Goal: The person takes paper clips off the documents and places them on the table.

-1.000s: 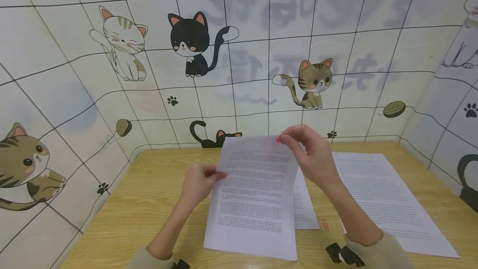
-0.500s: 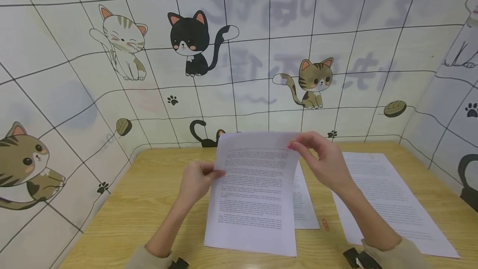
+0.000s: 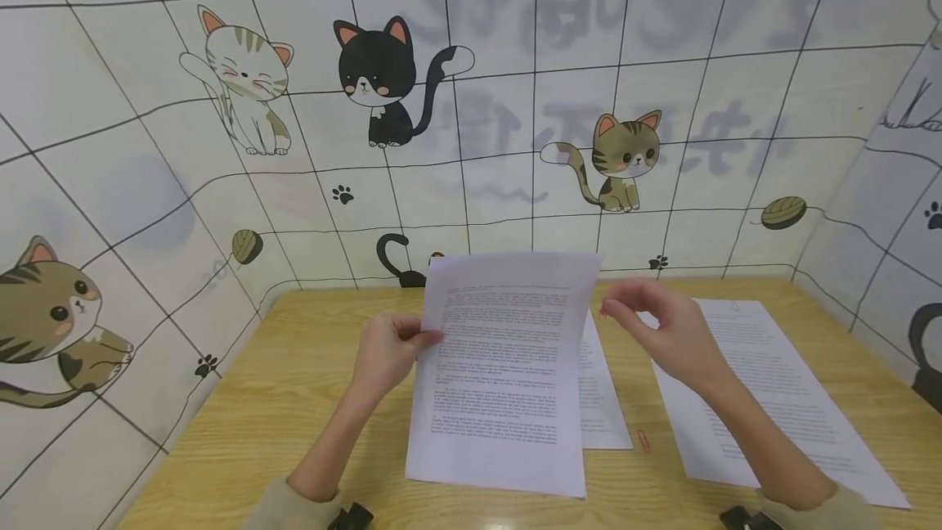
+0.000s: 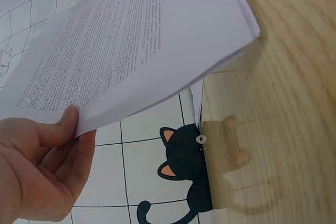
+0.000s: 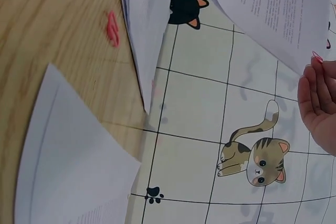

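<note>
Between left fingers (image 4: 84,161) | white sheets (image 3: 504,375) | densely printed | slightly bowed

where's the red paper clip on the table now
In the head view, the red paper clip lies on the table right of the held page, between the partly hidden paper and far-right paper.

Your left hand (image 3: 388,354) pinches, left thumb (image 4: 67,124) over the grip, the other fingers (image 4: 81,163) curled beneath; your left forearm (image 3: 333,438) slopes down and outward behind. Your right hand (image 3: 679,342) pinches too, right forearm (image 3: 761,436) sloping down and outward from its grip.
</note>
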Demonstrator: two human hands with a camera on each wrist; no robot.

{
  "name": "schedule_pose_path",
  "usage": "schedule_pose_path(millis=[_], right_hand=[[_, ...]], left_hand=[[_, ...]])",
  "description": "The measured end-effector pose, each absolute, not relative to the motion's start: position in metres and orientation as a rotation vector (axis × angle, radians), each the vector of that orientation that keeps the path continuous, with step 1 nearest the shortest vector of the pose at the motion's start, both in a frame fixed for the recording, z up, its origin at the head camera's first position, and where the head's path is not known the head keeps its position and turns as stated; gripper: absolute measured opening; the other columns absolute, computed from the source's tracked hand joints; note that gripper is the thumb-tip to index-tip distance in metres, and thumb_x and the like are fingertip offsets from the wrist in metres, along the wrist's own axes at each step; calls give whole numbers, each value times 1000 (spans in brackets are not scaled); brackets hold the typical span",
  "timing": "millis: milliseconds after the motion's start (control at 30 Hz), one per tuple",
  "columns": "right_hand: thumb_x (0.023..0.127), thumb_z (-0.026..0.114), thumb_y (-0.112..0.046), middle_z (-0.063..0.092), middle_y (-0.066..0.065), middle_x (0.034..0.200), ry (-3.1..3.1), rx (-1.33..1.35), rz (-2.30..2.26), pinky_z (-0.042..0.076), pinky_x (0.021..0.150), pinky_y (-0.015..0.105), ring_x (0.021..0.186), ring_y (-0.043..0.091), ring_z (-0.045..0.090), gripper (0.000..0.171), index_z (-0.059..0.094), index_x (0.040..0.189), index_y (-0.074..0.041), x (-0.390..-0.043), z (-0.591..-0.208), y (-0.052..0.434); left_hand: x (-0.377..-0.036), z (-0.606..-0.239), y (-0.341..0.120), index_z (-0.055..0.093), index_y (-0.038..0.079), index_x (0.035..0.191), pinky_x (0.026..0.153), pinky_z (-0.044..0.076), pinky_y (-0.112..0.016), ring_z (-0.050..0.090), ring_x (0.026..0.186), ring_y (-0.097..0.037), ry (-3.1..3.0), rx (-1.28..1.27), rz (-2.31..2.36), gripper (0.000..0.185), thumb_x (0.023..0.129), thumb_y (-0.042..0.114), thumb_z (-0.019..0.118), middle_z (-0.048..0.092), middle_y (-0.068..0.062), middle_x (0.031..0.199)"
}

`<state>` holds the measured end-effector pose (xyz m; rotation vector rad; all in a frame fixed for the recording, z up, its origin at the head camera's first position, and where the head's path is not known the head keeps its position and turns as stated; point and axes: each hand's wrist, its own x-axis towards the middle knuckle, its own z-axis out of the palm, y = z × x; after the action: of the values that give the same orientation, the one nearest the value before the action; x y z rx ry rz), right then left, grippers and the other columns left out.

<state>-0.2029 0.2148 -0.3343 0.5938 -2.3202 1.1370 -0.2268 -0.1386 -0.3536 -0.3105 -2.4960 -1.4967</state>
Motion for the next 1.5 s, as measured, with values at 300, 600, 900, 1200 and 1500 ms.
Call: schedule_pose_path(millis=[300, 600, 900, 1200, 1500], right_hand=[[94, 73, -12, 70, -9, 87, -2447, 569, 1066, 48, 67, 20, 80, 7, 65, 6, 70, 98, -15, -202, -342, 232], [97, 70, -17, 68, -9, 86, -2699, 594, 1076, 52, 73, 26, 79, 8, 64, 5, 69, 99, -12, -200, -346, 248], [97, 69, -14, 69, -1, 90, -2817, 626, 1184, 53, 74, 25, 81, 12, 64, 5, 68, 99, -10, -200, -360, 261], [98, 66, -16, 69, 2, 90, -2949, 711, 1290, 53, 71, 25, 80, 14, 64, 10, 65, 99, -6, -194, -381, 270], [97, 65, -11, 67, -1, 88, -2992, 796, 1307, 52, 68, 24, 79, 5, 60, 4, 66, 96, -7, -189, -394, 274]], left_hand=[[-229, -356, -140, 79, -2, 92, 63, 58, -32, 70, 68, -19, -2487, -296, -1555, 7, 86, -1, 76, 75, -10, 81], [-230, -356, -141, 79, -2, 92, 64, 58, -33, 70, 69, -19, -2491, -287, -1568, 7, 86, -1, 76, 75, -10, 81], [-229, -355, -141, 79, -2, 93, 65, 59, -34, 70, 70, -19, -2490, -289, -1561, 8, 86, 0, 76, 75, -9, 82], [-229, -353, -141, 79, -2, 93, 65, 59, -36, 71, 69, -19, -2495, -276, -1560, 8, 86, 0, 76, 75, -10, 82], [-229, -353, -141, 79, -2, 93, 65, 58, -35, 70, 69, -19, -2497, -268, -1565, 8, 86, 0, 76, 75, -10, 81]])
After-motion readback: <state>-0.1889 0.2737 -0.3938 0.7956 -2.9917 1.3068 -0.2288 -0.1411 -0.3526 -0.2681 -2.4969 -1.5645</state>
